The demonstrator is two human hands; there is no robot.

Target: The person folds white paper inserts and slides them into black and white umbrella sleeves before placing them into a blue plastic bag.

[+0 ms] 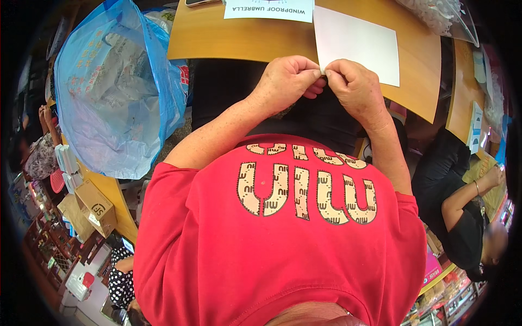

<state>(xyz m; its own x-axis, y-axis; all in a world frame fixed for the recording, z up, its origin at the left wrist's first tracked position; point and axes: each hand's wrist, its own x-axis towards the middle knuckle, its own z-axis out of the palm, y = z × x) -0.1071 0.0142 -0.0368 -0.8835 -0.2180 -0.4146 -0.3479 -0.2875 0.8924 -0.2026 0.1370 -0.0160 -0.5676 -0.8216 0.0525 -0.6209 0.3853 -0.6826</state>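
Observation:
My left hand (287, 79) and my right hand (354, 83) meet at the near edge of a wooden table (244, 38). Thumbs and bent forefingers pinch a small pale piece (323, 73) between them. Most of that piece is hidden by the fingertips; whether it belongs to the sheet behind cannot be told. Just beyond my hands lies a blank white sheet or flat carton (359, 45), its near left corner close to the fingertips. To its left, at the far edge, is a white printed card or box (269, 11) bearing writing.
A large blue plastic bag (110, 89), its mouth open, stands left of the table. Clear plastic packaging (436, 14) sits at the far right corner. One person (456, 199) sits at a right-hand table, others at left. Cardboard boxes (94, 203) rest on another table.

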